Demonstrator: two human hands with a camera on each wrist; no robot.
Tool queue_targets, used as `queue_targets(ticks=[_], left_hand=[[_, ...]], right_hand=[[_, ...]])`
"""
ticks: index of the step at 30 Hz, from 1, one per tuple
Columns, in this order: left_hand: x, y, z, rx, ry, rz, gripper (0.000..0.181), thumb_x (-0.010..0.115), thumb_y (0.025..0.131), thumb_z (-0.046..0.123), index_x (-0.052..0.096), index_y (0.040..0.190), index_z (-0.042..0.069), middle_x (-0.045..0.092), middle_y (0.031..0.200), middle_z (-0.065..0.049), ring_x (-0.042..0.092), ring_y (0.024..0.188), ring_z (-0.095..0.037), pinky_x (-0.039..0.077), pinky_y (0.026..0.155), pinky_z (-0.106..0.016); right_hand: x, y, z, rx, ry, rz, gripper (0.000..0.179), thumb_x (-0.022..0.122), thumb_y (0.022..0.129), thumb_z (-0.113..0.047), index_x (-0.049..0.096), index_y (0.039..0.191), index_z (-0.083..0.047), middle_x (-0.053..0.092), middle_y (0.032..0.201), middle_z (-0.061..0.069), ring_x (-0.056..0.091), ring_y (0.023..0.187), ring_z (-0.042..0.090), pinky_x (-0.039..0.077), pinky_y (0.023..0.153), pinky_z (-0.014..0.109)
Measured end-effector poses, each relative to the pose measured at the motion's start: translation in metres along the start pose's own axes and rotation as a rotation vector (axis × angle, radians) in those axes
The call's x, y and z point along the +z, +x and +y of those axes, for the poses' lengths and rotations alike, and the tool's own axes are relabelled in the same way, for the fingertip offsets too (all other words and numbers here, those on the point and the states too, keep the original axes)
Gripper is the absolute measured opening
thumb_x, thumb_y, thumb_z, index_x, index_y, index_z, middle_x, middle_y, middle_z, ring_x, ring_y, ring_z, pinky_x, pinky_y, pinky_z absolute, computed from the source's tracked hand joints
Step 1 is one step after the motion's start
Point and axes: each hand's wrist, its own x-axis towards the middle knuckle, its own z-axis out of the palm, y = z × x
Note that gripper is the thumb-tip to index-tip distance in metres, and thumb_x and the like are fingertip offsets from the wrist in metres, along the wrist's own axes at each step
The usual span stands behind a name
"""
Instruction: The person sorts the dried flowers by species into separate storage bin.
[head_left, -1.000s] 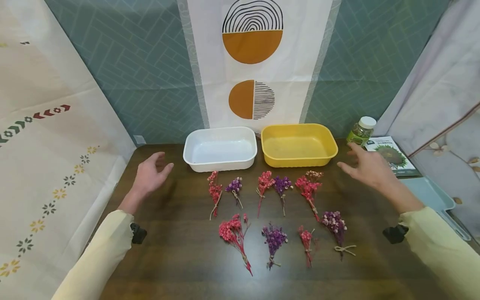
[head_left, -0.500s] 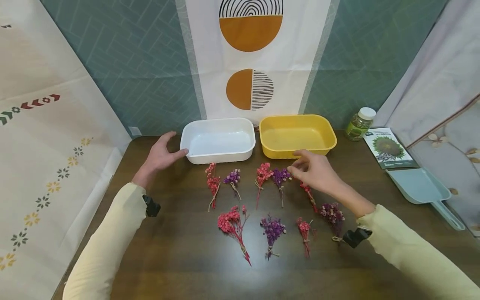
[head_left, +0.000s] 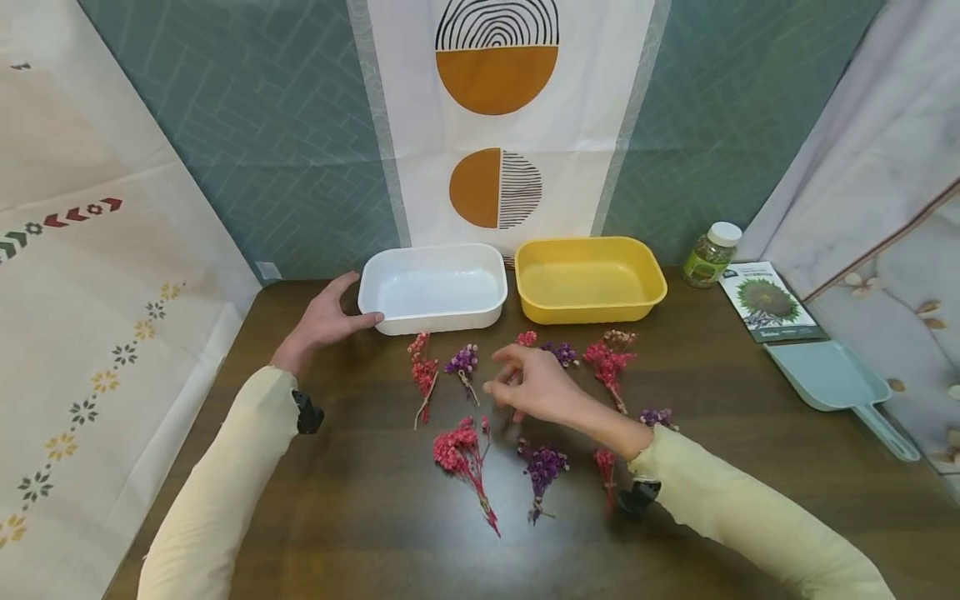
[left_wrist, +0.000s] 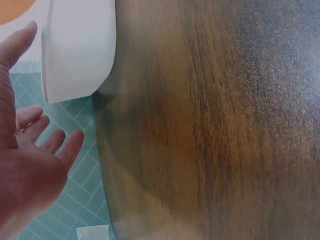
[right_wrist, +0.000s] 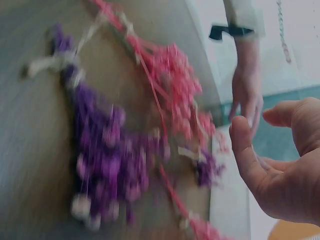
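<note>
My left hand [head_left: 324, 319] is at the left end of a white plastic tub [head_left: 442, 322], its thumb by the front corner and its fingers spread. In the left wrist view that thumb lies beside the tub's wall [left_wrist: 80, 55]. Over the middle of the table my right hand [head_left: 542, 388] reaches leftward, fingers loosely bent with nothing between them. It partly covers a red dried-flower bunch [head_left: 527, 338]. A small purple bunch [head_left: 462, 360] lies just ahead of its fingertips. Nearer me are a large pink-red bunch [head_left: 459, 450] and a tied purple bunch [head_left: 542, 467], blurred in the right wrist view.
A yellow tub [head_left: 592, 314] stands right of the white one. More bunches lie around, including a red one [head_left: 423, 371] at left and a pink one [head_left: 609, 362] at right. A lidded jar [head_left: 711, 257], a seed packet [head_left: 771, 302] and a blue dustpan [head_left: 828, 375] line the right side.
My right hand has swept left from beside the jar, past the yellow tub's front, to the middle bunches. My left hand has moved right to the white tub's corner. The bunches have stayed put.
</note>
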Motion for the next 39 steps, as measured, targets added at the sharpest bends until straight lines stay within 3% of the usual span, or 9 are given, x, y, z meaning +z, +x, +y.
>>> queue_targets(ticks=[5,13,17,24,31,39], left_hand=[[0.001,-0.001,-0.004,0.002,0.018,-0.017,0.1,0.078,0.085,0.042,0.022,0.159,0.004,0.02,0.162,-0.023,0.02,0.146,-0.045,0.023,0.11,-0.068],[0.001,0.005,-0.005,0.033,0.046,-0.035,0.101,0.077,0.085,0.043,0.021,0.159,0.004,0.019,0.162,-0.022,0.019,0.147,-0.044,0.022,0.11,-0.068],[0.002,0.008,-0.004,0.039,0.041,-0.037,0.101,0.077,0.084,0.043,0.021,0.16,0.007,0.02,0.162,-0.021,0.019,0.147,-0.044,0.022,0.109,-0.069],[0.002,0.009,0.0,0.042,0.077,-0.071,0.099,0.073,0.087,0.042,0.018,0.159,0.004,0.014,0.165,-0.017,0.017,0.147,-0.043,0.022,0.111,-0.067],[0.0,0.007,0.002,0.033,0.117,-0.09,0.097,0.071,0.088,0.045,0.02,0.158,0.003,0.016,0.164,-0.017,0.016,0.148,-0.042,0.021,0.111,-0.067],[-0.001,0.011,-0.004,0.04,0.113,-0.086,0.099,0.073,0.087,0.047,0.021,0.158,0.003,0.016,0.164,-0.017,0.014,0.149,-0.041,0.019,0.112,-0.067]], right_hand=[[0.029,0.009,-0.012,0.02,-0.001,-0.04,0.051,0.073,0.092,-0.017,0.055,0.133,0.007,0.07,0.09,0.003,0.066,0.054,0.021,0.055,0.052,0.032],[0.057,0.033,-0.019,0.054,-0.103,-0.037,0.052,0.074,0.091,-0.022,0.057,0.131,0.007,0.07,0.085,0.003,0.066,0.054,0.014,0.054,0.057,0.026],[0.064,0.042,-0.023,0.093,-0.106,-0.053,0.053,0.075,0.091,-0.023,0.056,0.131,0.007,0.067,0.076,0.001,0.066,0.054,0.015,0.053,0.053,0.026],[0.074,0.05,-0.03,0.106,-0.113,-0.057,0.052,0.075,0.091,-0.022,0.055,0.127,0.011,0.069,0.064,0.011,0.068,0.053,0.021,0.049,0.047,0.025],[0.081,0.056,-0.028,0.142,-0.144,-0.016,0.06,0.077,0.09,-0.025,0.051,0.131,0.009,0.064,0.058,0.005,0.067,0.052,0.021,0.05,0.05,0.025],[0.094,0.068,-0.023,0.146,-0.325,0.028,0.057,0.084,0.083,-0.029,0.055,0.118,0.005,0.057,0.069,0.003,0.058,0.057,0.013,0.052,0.056,0.028]])
